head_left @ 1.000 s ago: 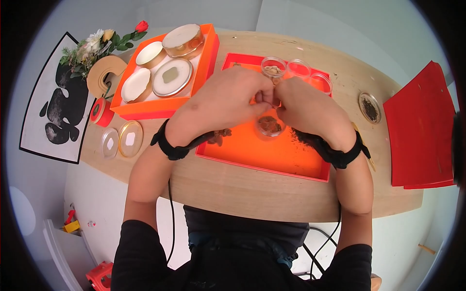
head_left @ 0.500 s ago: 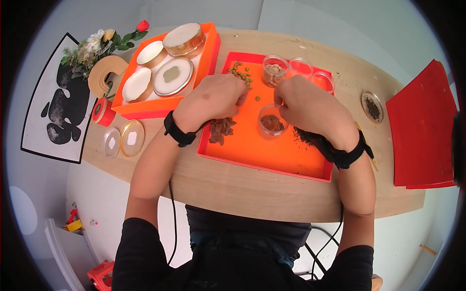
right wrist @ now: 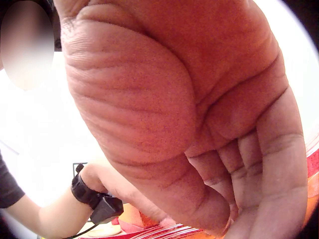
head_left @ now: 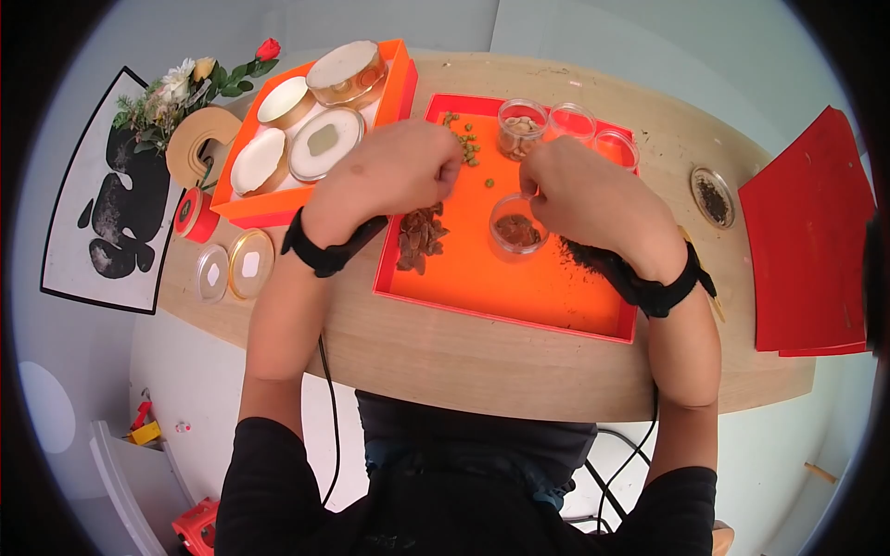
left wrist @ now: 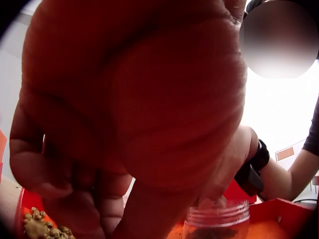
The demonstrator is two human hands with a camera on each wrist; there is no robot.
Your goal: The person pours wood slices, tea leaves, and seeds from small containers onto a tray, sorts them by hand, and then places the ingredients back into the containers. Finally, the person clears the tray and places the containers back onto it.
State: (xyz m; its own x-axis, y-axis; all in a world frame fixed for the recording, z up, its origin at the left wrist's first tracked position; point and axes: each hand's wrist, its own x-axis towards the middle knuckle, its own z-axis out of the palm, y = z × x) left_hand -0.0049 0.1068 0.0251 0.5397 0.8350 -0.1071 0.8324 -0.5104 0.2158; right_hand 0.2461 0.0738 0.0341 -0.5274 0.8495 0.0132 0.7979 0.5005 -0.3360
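Hands (head_left: 394, 169) (head_left: 595, 198) apart, near cup (head_left: 508, 251) of brown flakes (head_left: 515, 230), far cup (head_left: 521, 113) of pale pieces (head_left: 520, 137)

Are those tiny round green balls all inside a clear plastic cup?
No, the tiny round green balls lie loose on the rectangular orange tray with the red rim, near the left hand.

Left forearm (head_left: 287, 310), one: bare, slanting forward and inward; left hand (head_left: 394, 171) is hanging with its back upward, fingers bending toward the palm, thumb pointing down. Right forearm (head_left: 684, 347), one: bare, likewise leaning forward and inward; right hand (head_left: 593, 195) is facing palm-down, its thumb tip lying close to the forefinger.
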